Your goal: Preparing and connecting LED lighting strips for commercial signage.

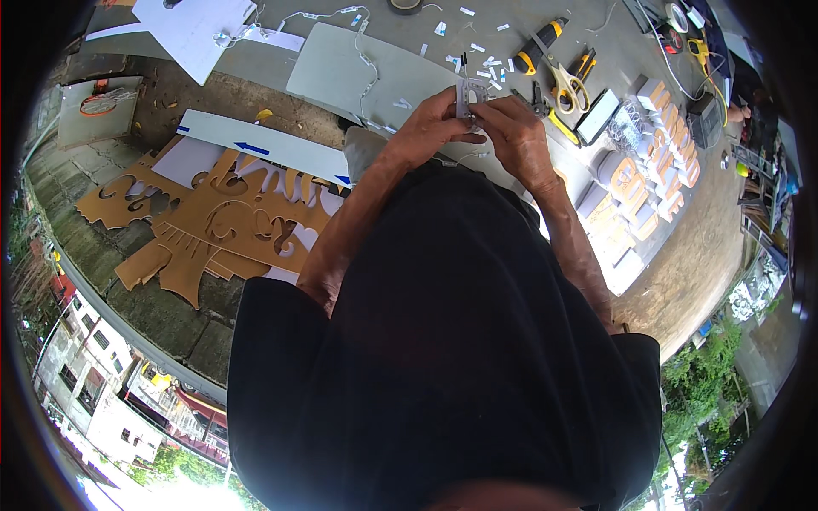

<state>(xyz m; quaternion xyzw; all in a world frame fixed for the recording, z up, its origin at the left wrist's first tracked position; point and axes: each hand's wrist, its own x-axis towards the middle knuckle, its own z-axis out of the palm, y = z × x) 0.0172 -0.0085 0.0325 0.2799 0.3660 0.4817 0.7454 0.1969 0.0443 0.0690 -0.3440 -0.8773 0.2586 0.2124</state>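
White sign strip with blue arrows (256, 146) lying left, tan cut-out sign panel (213, 226) below it, white-and-orange block sign letters (656, 162) stacked right.

Black short-sleeved shirt — loose, plain; forearms bare — left hand (430, 128), right hand (515, 136) ungloved.

Small clear piece (468, 95): pinched between both hands, too small to identify.
Fingertips (474, 119): partly hidden behind one another.
Tabletop (358, 64): near edge hidden by the black shirt (443, 358).
Block letters (648, 162): bent by the fisheye rim.
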